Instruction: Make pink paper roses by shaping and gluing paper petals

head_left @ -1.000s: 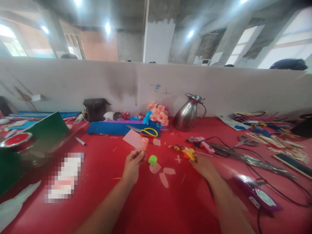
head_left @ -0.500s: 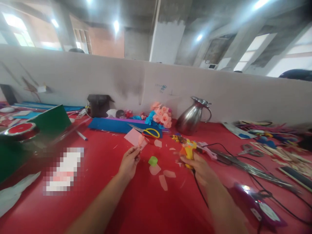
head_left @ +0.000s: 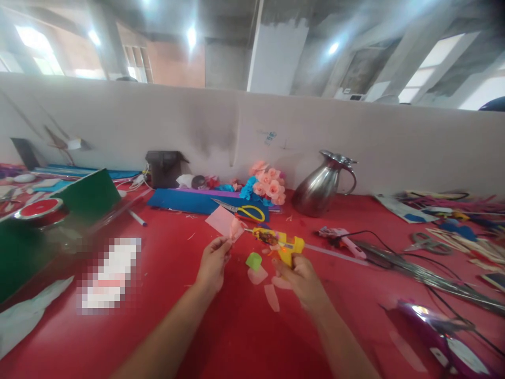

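Pinched in my left hand (head_left: 213,261) is a small pink paper flower (head_left: 235,229), its petals pointing up and away from me. My right hand (head_left: 302,276) is wrapped round the handle of a yellow hot glue gun (head_left: 282,242). The gun lies sideways, its nozzle close to the flower; whether they touch I cannot tell. A clear glue stick (head_left: 335,253) sticks out of its back. Below the gun are a green piece (head_left: 253,261) and several loose pink petals (head_left: 271,297). Behind the flower lies a square of pink paper (head_left: 219,220).
Yellow-handled scissors (head_left: 251,212) rest on blue sheets (head_left: 177,202). Behind them stands a bunch of pink flowers (head_left: 272,184), with a steel jug (head_left: 320,184) to its right. Cords, a pink tool (head_left: 349,243) and a purple device (head_left: 442,337) lie at right; a green board (head_left: 89,197) at left.
My right hand has brought the glue gun leftward, its nozzle now near the flower. My left hand keeps its pinch on the flower. The view has shifted slightly.
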The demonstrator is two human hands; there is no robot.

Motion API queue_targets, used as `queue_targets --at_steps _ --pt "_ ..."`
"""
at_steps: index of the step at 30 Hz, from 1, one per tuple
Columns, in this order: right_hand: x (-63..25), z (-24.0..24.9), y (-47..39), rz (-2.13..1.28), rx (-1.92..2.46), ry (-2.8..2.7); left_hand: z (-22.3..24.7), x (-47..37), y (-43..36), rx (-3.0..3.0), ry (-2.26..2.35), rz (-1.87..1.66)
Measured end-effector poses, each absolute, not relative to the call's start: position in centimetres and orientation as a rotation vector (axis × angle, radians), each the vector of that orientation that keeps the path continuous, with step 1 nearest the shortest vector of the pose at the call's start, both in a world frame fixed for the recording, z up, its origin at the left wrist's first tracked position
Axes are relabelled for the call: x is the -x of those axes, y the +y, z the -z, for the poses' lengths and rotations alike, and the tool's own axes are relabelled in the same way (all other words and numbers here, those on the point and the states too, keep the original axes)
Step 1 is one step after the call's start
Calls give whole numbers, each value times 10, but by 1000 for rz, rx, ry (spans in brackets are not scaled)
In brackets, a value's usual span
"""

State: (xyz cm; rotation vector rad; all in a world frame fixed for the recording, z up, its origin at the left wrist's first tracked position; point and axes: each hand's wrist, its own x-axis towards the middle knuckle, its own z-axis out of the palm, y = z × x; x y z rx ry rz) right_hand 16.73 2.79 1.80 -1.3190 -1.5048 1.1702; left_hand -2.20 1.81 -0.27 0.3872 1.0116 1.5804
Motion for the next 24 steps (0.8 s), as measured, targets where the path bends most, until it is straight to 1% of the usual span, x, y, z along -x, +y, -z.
queue_targets --at_steps 5,14,24 --pt "-164 -18 25 -1124 1278 -1591 3 21 16 -404 1035 -1568" --pt "-161 -4 25 -994 1274 -1788 0 18 14 -450 1095 -1557" --pt "-155 -16 19 -890 1302 -1863 -7 15 11 -474 1053 -1558"
